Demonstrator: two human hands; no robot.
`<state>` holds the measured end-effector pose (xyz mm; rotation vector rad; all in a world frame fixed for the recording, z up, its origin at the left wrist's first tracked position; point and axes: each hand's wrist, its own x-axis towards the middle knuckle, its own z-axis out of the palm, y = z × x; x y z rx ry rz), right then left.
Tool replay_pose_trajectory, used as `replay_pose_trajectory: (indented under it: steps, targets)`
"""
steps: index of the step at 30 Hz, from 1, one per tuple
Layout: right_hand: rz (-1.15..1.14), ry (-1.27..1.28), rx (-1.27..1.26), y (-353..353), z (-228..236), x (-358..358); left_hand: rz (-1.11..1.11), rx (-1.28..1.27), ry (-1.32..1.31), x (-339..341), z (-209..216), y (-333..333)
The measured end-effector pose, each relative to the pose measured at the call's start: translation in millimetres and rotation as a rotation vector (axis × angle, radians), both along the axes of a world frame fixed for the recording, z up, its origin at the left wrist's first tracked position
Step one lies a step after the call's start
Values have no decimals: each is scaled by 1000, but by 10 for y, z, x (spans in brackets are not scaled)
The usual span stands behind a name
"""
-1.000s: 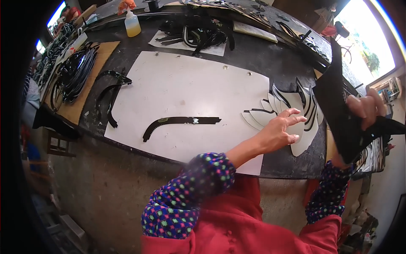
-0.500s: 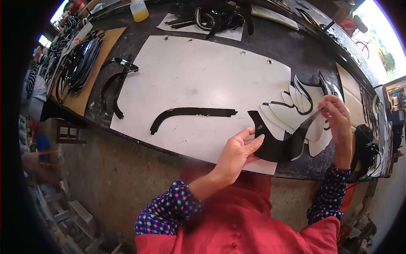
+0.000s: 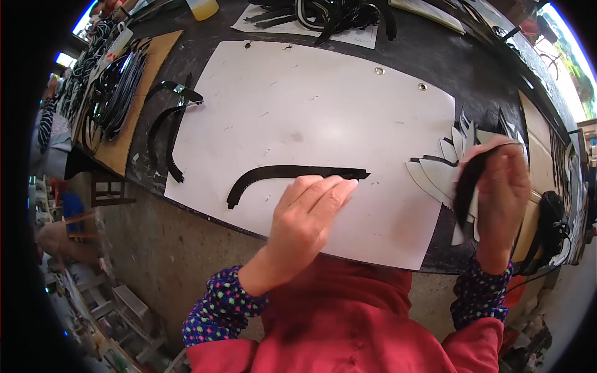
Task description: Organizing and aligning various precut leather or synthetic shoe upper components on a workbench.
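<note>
My left hand (image 3: 311, 211) reaches over the white board, its loosely bent fingers at the right end of a curved black strip (image 3: 273, 173) with one notched edge. The strip lies flat, and my left thumb is hidden. At the right, my right hand (image 3: 502, 193), blurred by motion, grips a dark, bent, flexible piece (image 3: 471, 186). That piece hangs over a pile of white leaf-shaped pieces (image 3: 435, 177) with black edging, which my right hand partly covers.
A large white board (image 3: 298, 99) with eyelets covers the dark table. At its left lie glossy black curved strips (image 3: 163, 118); further left, bundled strips (image 3: 115, 93) rest on cardboard (image 3: 155, 68). A heap of black pieces (image 3: 339, 22) and a bottle of yellow liquid (image 3: 203, 9) stand behind.
My left hand has let go of the dark piece and moved left to the notched strip. My right hand has carried the piece right, off the board. The view has shifted slightly.
</note>
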<state>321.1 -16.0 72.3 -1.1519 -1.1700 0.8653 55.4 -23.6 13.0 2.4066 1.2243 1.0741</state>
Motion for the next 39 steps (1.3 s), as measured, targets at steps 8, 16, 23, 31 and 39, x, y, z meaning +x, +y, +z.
replay_pose_trajectory:
  steps: [8, 16, 23, 31, 39]
  targets:
    - [420, -827, -56, 557, 473, -187, -149, 245, 353, -416, -157, 359]
    - [540, -822, -131, 294, -255, -499, -138, 234, 385, -415, -153, 353]
    - [431, -817, -143, 253, -346, -564, -144, 238, 406, -402, -170, 361]
    - [419, -818, -196, 307, -355, -613, -158, 196, 394, -408, -148, 374]
    - [420, -817, -264, 336, -333, -647, -149, 188, 388, -405, -164, 372]
